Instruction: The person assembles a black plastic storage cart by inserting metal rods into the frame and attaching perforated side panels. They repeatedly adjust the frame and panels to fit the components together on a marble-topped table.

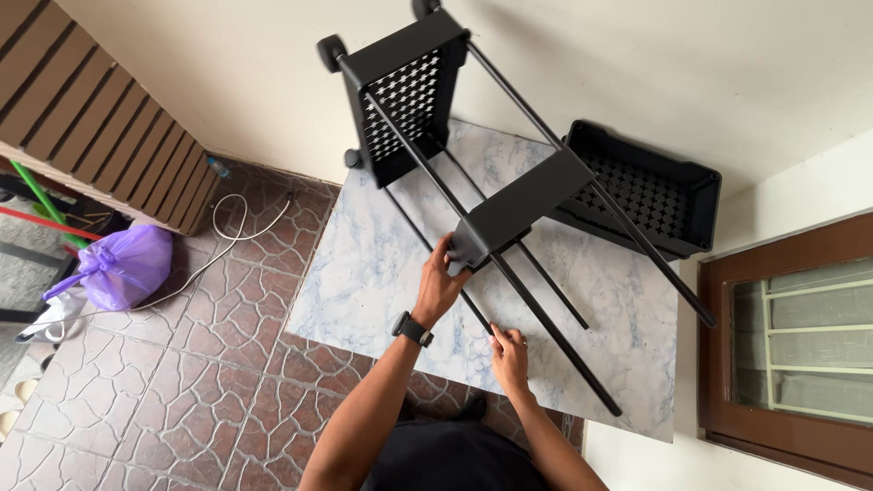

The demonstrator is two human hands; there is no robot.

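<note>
We find bare marble table (627,345) to the right of our right hand (509,356), past the long black poles (546,318). The loose black tray (650,186) blocks the far corner, and the middle shelf (518,209) crowds our left hand (441,284).

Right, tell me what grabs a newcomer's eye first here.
A black cart frame lies tipped over on the marble-patterned table, long poles jutting toward the camera. The left hand grips its middle shelf; the right hand rests on a pole. A loose black tray sits far right; a purple bag on the tiled floor, left.
</note>
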